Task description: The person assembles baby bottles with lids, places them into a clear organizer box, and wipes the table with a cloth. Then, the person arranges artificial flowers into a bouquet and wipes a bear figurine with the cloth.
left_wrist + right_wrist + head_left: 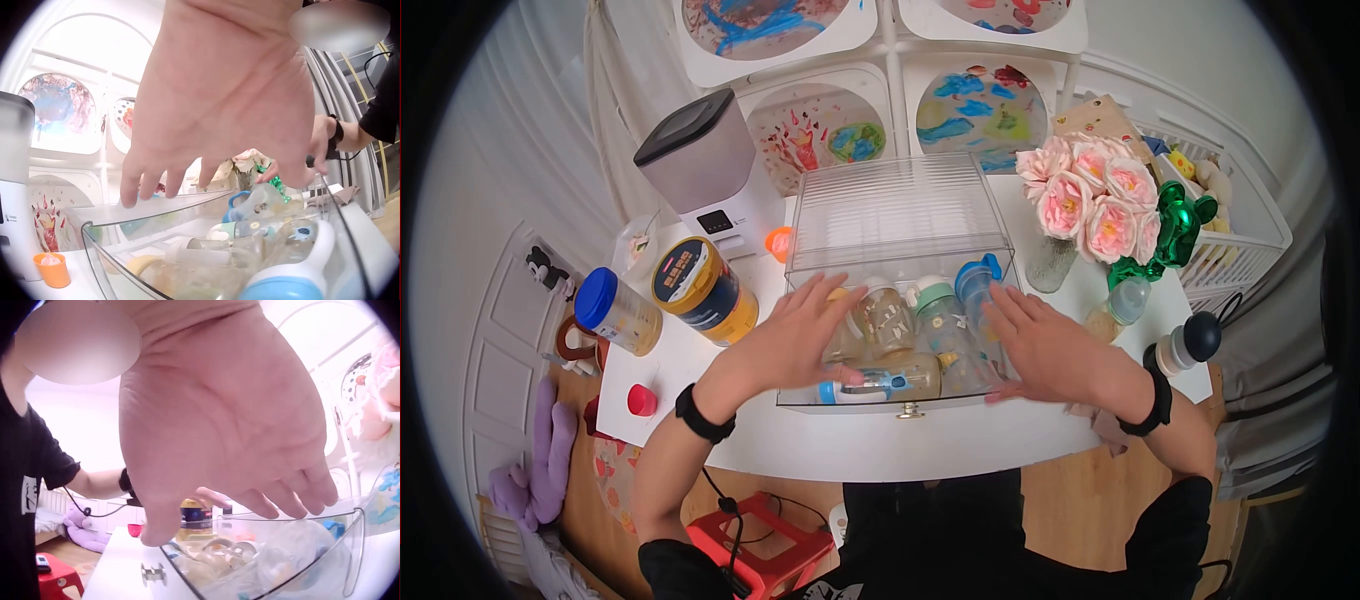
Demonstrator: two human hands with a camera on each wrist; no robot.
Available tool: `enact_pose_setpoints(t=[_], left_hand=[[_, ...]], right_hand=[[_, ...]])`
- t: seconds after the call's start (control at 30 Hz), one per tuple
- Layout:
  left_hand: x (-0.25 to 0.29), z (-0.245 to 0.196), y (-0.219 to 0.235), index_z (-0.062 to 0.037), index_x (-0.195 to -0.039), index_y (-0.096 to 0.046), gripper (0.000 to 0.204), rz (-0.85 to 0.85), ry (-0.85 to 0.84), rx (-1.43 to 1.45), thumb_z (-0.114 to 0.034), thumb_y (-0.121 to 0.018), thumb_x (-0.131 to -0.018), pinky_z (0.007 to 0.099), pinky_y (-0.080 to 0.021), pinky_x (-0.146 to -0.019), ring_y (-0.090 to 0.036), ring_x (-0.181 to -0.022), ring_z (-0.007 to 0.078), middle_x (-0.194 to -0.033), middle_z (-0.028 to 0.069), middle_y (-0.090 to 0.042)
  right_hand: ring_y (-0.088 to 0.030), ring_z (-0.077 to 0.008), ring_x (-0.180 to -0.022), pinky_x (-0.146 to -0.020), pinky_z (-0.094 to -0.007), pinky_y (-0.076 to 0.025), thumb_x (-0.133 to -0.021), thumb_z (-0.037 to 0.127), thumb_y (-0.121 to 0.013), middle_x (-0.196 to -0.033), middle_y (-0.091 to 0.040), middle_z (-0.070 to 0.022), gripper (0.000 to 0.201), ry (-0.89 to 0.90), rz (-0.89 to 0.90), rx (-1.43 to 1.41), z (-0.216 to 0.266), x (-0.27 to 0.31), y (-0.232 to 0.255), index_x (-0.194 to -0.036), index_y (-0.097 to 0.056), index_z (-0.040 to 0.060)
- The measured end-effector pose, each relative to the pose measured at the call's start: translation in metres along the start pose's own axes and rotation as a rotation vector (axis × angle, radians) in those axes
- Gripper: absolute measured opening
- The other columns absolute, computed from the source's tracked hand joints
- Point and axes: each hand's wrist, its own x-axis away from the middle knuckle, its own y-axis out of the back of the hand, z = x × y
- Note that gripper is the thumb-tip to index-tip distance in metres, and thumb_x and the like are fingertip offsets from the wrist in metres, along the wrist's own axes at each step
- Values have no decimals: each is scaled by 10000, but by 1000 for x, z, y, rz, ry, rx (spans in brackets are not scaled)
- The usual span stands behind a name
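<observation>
Both hands hover over a clear plastic storage box (920,268) whose ribbed lid is tipped back behind it. The left hand (795,338) is spread over the box's left side, palm down, holding nothing. Over the right side is the right hand (1055,350), its fingers extended and also holding nothing. Inside the box lie several baby bottles: a clear one (887,322), one with a mint-green collar (940,305), and one with a blue handled top (976,285). A bottle with a blue-and-white handle (890,380) lies sideways along the front. The hands partly cover the outer bottles.
Left on the white table (750,440) stand a yellow-and-navy tub (708,292), a blue-lidded jar (622,312), a red cup (641,400), an orange cup (779,244) and a grey-white appliance (705,170). On the right are a rose vase (1052,264), a bottle (1122,305) and a dark-topped container (1185,345).
</observation>
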Motion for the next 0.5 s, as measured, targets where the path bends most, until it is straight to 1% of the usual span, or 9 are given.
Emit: enact_pose_setpoints(t=[0.03, 0.07, 0.1, 0.17, 0.23, 0.3, 0.37, 0.43, 0.5], left_hand=[[-7, 5, -1, -98, -1499, -297, 1038, 0, -1, 0, -647, -725, -729, 562, -301, -1117, -277, -1411, 473, -1507, 246, -312], [-15, 10, -2, -86, -1502, -292, 1046, -45, 4, -60, -660, -712, -735, 573, -294, -1117, -269, -1416, 474, -1518, 235, -310], [-23, 15, -4, -74, -1504, -286, 1054, -90, 8, -118, -673, -699, -741, 584, -286, -1117, -260, -1421, 474, -1528, 223, -308], [-40, 30, -11, -60, -1506, -282, 1063, -76, 16, -122, -693, -678, -749, 586, -285, -1119, -252, -1425, 476, -1544, 209, -298], [-54, 40, -15, -46, -1508, -278, 1074, -64, 31, -130, -712, -657, -756, 587, -283, -1121, -243, -1430, 478, -1561, 196, -288], [-64, 44, -17, -36, -1510, -277, 1098, 106, 117, -116, -749, -630, -753, 589, -274, -1126, -232, -1434, 482, -1582, 182, -260], [-65, 40, -14, -37, -1508, -283, 1103, 117, 124, -128, -761, -623, -749, 588, -287, -1121, -240, -1427, 490, -1584, 181, -257], [-66, 40, -12, -38, -1506, -288, 1108, 133, 131, -141, -773, -616, -745, 587, -300, -1116, -249, -1420, 498, -1585, 179, -255], [-67, 44, -9, -39, -1506, -286, 1119, 154, 113, -94, -787, -607, -739, 573, -324, -1113, -248, -1413, 509, -1583, 175, -261]], right_hand=[[-345, -450, -1383, -1145, -471, -314, -865, 476, -671, -1472, -329, -346, 903, 33, 8, -25, 7, 4, 5, -1412, -309, -145], [-338, -471, -1383, -1136, -499, -317, -849, 520, -672, -1459, -326, -367, 949, 64, 17, -50, 12, 7, 7, -1408, -308, -156], [-338, -471, -1383, -1136, -499, -317, -849, 520, -672, -1459, -326, -367, 949, 59, 20, -50, 15, 8, 5, -1408, -308, -156], [-318, -474, -1394, -1137, -527, -301, -846, 548, -660, -1474, -297, -372, 986, 109, 115, -53, 18, 10, 1, -1418, -283, -162], [-294, -466, -1409, -1143, -525, -290, -860, 542, -645, -1489, -275, -366, 970, 105, 89, -29, 13, 6, -22, -1422, -280, -159], [-270, -458, -1424, -1149, -524, -278, -875, 537, -630, -1505, -252, -361, 953, 104, 63, -4, 9, 1, -39, -1426, -277, -156], [-228, -443, -1445, -1157, -518, -263, -901, 512, -602, -1532, -208, -345, 903, 107, -22, 90, 7, -2, -48, -1428, -286, -150], [-211, -432, -1455, -1159, -510, -260, -909, 502, -593, -1539, -195, -339, 881, 84, 8, 73, 3, -8, -48, -1425, -297, -148], [-193, -420, -1464, -1161, -502, -258, -918, 492, -584, -1546, -182, -333, 858, 61, 39, 55, -2, -13, -49, -1422, -307, -145]])
